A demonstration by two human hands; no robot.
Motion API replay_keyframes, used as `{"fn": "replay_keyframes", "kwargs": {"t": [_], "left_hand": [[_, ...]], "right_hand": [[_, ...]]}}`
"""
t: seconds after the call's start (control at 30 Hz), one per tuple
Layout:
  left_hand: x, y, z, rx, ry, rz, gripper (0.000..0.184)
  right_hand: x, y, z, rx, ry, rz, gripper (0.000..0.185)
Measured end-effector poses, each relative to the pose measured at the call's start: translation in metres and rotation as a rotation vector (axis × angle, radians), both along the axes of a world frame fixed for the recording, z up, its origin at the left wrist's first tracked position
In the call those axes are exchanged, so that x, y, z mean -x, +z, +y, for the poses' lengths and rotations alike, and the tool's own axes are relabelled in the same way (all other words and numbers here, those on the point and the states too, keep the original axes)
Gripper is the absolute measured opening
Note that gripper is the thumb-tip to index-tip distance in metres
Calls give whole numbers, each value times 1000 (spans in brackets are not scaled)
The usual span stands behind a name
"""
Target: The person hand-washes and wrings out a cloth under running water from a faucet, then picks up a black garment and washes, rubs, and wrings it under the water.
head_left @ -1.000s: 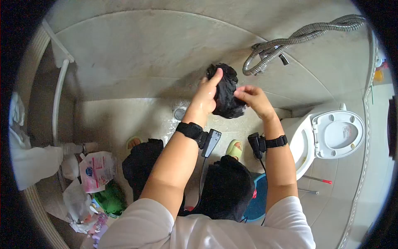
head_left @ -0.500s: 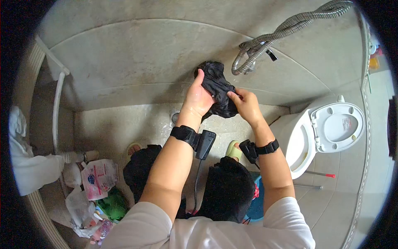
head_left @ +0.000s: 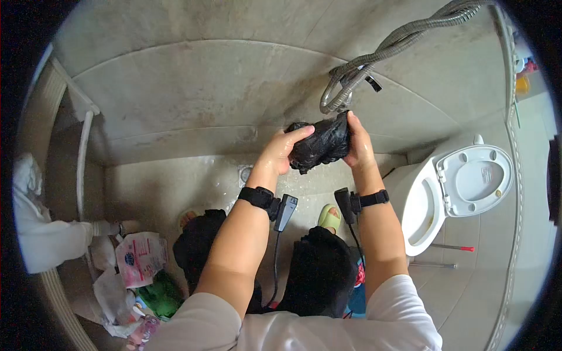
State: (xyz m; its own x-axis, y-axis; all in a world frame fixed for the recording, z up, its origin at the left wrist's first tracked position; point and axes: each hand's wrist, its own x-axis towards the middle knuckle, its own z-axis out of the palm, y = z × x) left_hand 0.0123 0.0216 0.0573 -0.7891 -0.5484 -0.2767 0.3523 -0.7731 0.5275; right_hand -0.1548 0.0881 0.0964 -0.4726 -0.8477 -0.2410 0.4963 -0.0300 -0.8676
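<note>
A crumpled, wet-looking black cloth (head_left: 321, 143) is held up between my two hands, above the tiled floor and close to the wall. My left hand (head_left: 285, 151) grips its left side, with the thumb lying over the top of the fabric. On the right side my right hand (head_left: 358, 143) holds the cloth, thumb pointing up along its edge and the other fingers mostly hidden behind it. Each wrist carries a black strap with a small device.
A twisted metal shower hose (head_left: 404, 36) hangs from the wall at upper right. The toilet (head_left: 422, 213) stands right, lid raised. Packets and bags (head_left: 142, 257) lie lower left, near a white pipe (head_left: 83, 155). A blue basin (head_left: 357, 301) sits by my right leg. The floor drain (head_left: 246, 174) is ahead.
The black cloth has gone from hanging longer to a more compact, sideways bundle. My right hand has moved from pinching its lower right to holding its right end, thumb up.
</note>
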Motion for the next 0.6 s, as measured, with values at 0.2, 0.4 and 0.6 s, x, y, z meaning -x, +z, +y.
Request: {"fn": "replay_keyframes", "kwargs": {"t": [0.2,0.4,0.6], "left_hand": [[-3,5,5,194,126,-45,38],[17,-18,9,-299,296,136,36],[64,-74,7,-300,175,725,45]], "right_hand": [[-10,6,-6,7,97,45,23],[-17,-9,-15,-105,-29,914,21],[-117,12,-17,-246,99,1671,35]]}}
